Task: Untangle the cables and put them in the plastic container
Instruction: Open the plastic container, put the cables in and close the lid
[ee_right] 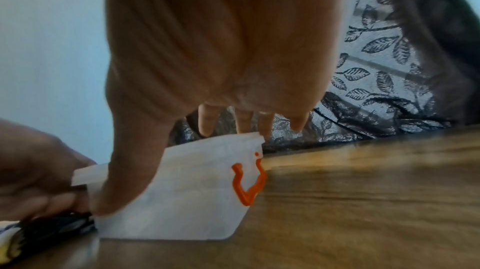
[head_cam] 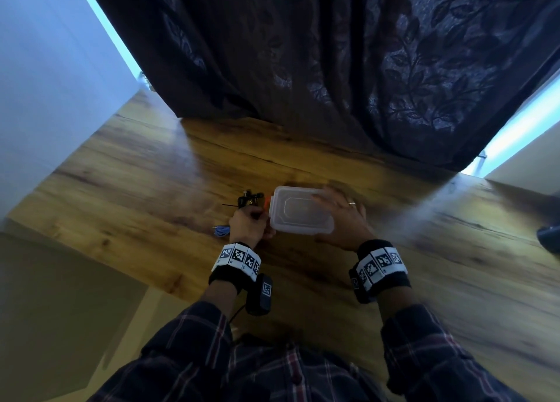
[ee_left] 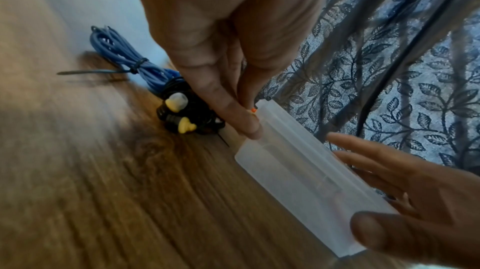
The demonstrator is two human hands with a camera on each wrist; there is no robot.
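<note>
A translucent plastic container [head_cam: 298,212] with its lid on lies on the wooden table [head_cam: 151,171]. My right hand [head_cam: 331,216] spans its right end, thumb [ee_right: 124,181] on the near wall and fingers [ee_right: 244,121] bent over the far rim. My left hand [head_cam: 262,218] pinches the container's left end at the orange latch [ee_left: 253,110]. A second orange latch [ee_right: 246,183] hangs on the other end. A black cable bundle [ee_left: 187,117] with yellow plugs lies just left of the container. Beyond it is a tied blue cable coil [ee_left: 122,55].
A dark leaf-patterned curtain [head_cam: 333,68] hangs along the table's far edge. The table's left edge [head_cam: 75,244] runs close to the blue coil, with a pale wall beyond. A dark rounded object [head_cam: 549,238] sits at the far right.
</note>
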